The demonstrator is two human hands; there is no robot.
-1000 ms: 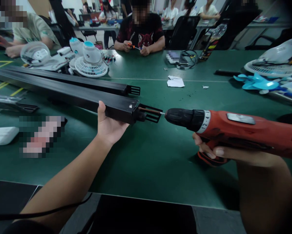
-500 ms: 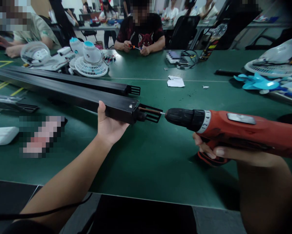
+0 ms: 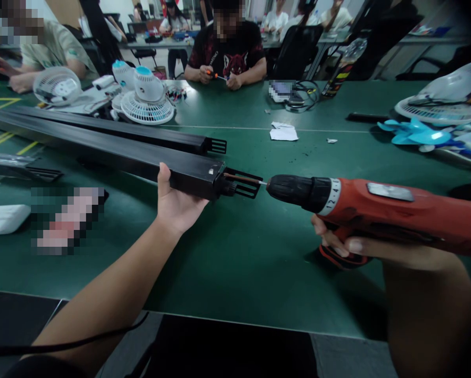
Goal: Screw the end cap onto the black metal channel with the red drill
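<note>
Our left fingers (image 3: 163, 177) cup the black bar (image 3: 149, 153) at ten o'clock; our right fingers (image 3: 355, 245) wrap the red drill (image 3: 377, 210) at three. We should hold the bit (image 3: 241, 179) straight, bar steady.

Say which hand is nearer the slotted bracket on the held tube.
Left. The left hand supports the tube just behind the bracket; the right hand is farther, holding the drill.

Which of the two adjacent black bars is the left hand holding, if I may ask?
The nearer bar, facing the drill: the left hand cradles it; the farther bar lies untouched.
</note>
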